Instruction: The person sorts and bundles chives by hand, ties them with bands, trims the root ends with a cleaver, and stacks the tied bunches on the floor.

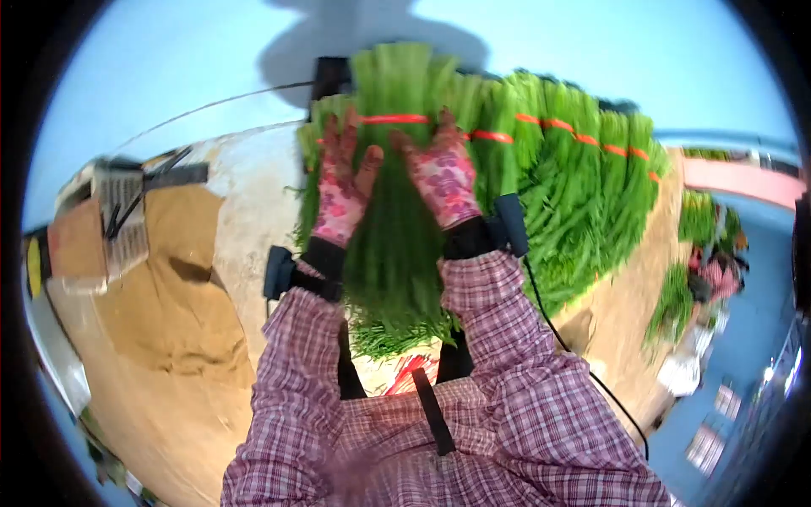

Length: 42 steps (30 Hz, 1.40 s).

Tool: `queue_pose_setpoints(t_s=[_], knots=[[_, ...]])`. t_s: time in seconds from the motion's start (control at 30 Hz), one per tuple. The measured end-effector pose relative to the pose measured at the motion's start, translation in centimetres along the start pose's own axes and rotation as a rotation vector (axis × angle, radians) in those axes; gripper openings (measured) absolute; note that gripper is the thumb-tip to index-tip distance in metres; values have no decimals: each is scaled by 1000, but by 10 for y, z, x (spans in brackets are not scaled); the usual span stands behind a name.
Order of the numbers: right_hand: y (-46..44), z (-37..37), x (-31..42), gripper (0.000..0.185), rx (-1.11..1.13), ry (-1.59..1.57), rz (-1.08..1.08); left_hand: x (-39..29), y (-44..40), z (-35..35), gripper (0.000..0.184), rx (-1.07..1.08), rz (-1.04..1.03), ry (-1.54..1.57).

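Note:
A large bundle of long green stalks (393, 220) with a red band round its upper part lies in front of me, pale ends pointing away. My left hand (344, 173), in a pink flowered glove with bare fingertips, rests on its left side with the fingers spread. On the right side of the same bundle lies my right hand (435, 169), gloved alike, fingers apart and stretched toward the band. More banded green bundles (583, 169) are lined up close together to the right.
Brown cloth (177, 287) lies on the worn floor (152, 406) at the left, beside a crate (122, 220). A pale blue wall (194, 68) stands ahead. Another person (720, 277) is at the far right near more greens (673, 300). A cable hangs from my right wrist.

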State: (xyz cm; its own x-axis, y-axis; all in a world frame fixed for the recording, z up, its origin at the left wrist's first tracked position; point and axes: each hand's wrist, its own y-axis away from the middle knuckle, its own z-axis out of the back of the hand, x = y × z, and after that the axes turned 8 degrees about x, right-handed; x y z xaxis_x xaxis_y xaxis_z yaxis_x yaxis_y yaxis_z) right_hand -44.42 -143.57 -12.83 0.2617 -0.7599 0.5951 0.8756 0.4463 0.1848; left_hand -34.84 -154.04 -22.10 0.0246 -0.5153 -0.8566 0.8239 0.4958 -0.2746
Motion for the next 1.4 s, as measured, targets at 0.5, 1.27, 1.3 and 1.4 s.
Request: queue_pose_setpoints(t_s=[0.5, 1.27, 1.3, 1.4], knots=[[290, 55, -369, 43, -275, -960, -891, 10, -37, -49, 65, 192, -134, -785], [283, 180, -826, 46, -501, -554, -672, -36, -56, -54, 78, 263, 129, -778], [288, 197, -782, 46, -520, -584, -680, -38, -56, -57, 78, 252, 99, -749], [298, 249, -644, 47, -534, -703, -631, -32, -51, -65, 79, 231, 45, -710]])
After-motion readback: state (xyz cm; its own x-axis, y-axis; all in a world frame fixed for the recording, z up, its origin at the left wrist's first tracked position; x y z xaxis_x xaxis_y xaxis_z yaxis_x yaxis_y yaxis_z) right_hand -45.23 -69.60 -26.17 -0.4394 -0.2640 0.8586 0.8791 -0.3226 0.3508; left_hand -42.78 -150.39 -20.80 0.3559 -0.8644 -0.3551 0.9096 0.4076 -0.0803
